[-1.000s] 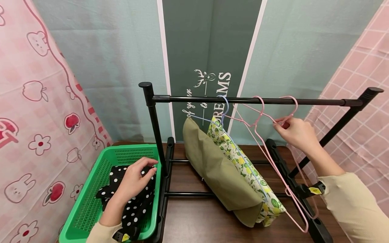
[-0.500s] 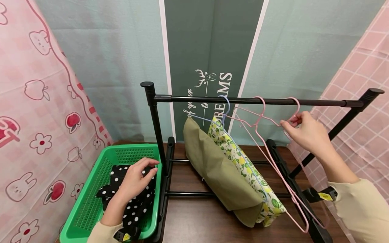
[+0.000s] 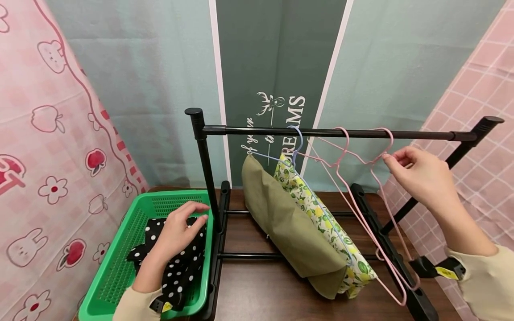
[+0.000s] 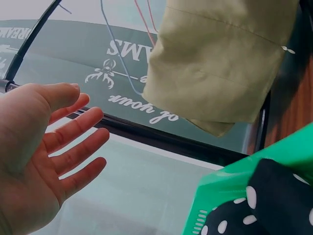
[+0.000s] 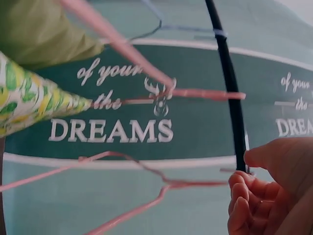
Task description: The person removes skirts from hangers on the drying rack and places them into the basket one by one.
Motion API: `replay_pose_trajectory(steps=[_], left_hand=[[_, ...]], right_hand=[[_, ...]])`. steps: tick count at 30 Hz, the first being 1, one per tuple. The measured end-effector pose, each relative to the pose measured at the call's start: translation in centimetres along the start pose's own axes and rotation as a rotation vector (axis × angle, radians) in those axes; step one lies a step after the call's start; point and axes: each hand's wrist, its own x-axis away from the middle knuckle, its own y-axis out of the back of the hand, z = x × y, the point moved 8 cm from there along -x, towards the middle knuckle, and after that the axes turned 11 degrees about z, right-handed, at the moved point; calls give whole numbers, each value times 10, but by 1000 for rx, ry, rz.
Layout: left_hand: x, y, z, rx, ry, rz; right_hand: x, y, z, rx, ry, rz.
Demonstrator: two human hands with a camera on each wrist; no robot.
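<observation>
Over the green basket (image 3: 116, 249) my left hand (image 3: 174, 234) hovers with loosely bent fingers, above a black polka-dot cloth (image 3: 180, 272). The left wrist view shows the fingers of this hand (image 4: 54, 147) spread, holding nothing. My right hand (image 3: 427, 178) is beside a bare pink hanger (image 3: 379, 178) on the rack's bar. Its fingers are loosely bent, the thumb tip right at the hanger's hook. In the right wrist view, a gap shows between thumb and fingers of the right hand (image 5: 264, 191), just past the hook end of that hanger (image 5: 195, 184).
A black garment rack (image 3: 257, 131) stands on the brown table (image 3: 257, 285). Olive cloth (image 3: 289, 227) hangs with a blue hanger (image 3: 298, 147); lemon-print cloth (image 3: 321, 218) hangs behind, by another pink hanger (image 3: 341, 165). Curtains surround the table.
My right hand has drawn away to the right and let go of the pink hanger, which first shifted right, then swung back left. My left hand has barely moved.
</observation>
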Motion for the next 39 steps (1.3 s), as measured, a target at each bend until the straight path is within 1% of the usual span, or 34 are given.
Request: replay_pose_trajectory(steps=[4, 9, 12, 15, 20, 24, 29, 35, 39], left_hand=[[-2, 0, -1, 10, -3, -14], [0, -5, 0, 20, 15, -8], [2, -8, 2, 26, 27, -3], [1, -11, 2, 32, 27, -1], [-5, -15, 0, 49, 34, -8], [-11, -17, -3, 71, 52, -10], [-18, -21, -11, 102, 71, -15], [-23, -26, -19, 134, 41, -52], [-25, -32, -19, 164, 45, -54]], right_hand=[[4, -3, 29, -27, 105, 13], [10, -16, 69, -62, 252, 64], [12, -27, 91, -34, 338, 84], [11, -40, 108, 6, 383, 121], [3, -66, 126, 54, 392, 235], [-9, -83, 134, 79, 374, 277], [-22, -101, 139, 84, 350, 325], [-33, -113, 143, 97, 330, 353], [-38, -115, 145, 116, 326, 378]])
